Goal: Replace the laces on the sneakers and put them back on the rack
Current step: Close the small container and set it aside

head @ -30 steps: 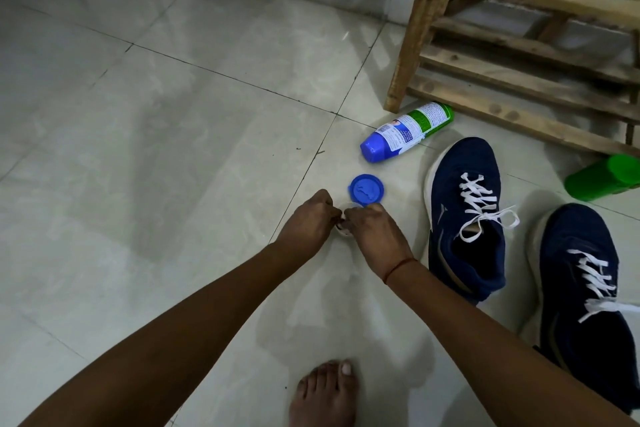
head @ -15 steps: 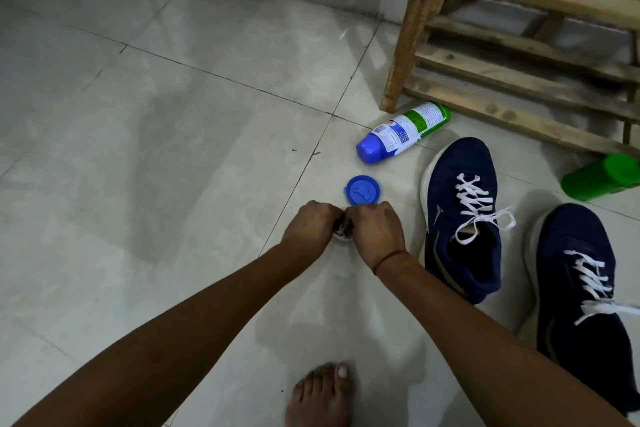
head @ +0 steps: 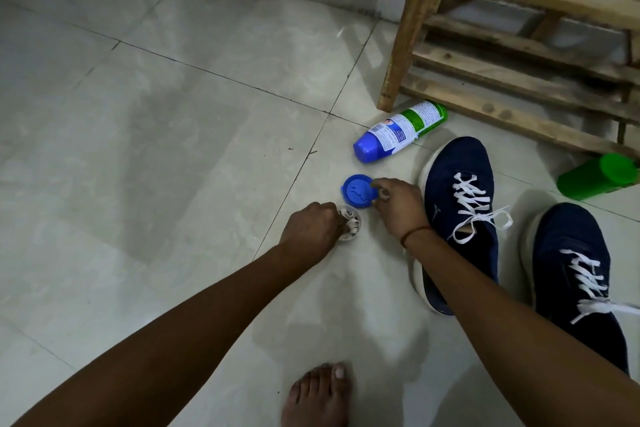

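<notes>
Gripping a small round tub point(head: 350, 236) stuffed with coiled white laces point(head: 352, 218), the left hand point(head: 311, 229) curls its fingers; the right hand point(head: 398, 208) pinches the round blue lid point(head: 356, 192).

No text can be read. The bottle point(head: 401, 130) lying right of the frame's centre carries a white label with small print, too fine to make out. The blue lid point(head: 356, 195) below it bears a raised mark and the sneaker point(head: 457, 218) beside it a small pale logo, both unclear.
</notes>
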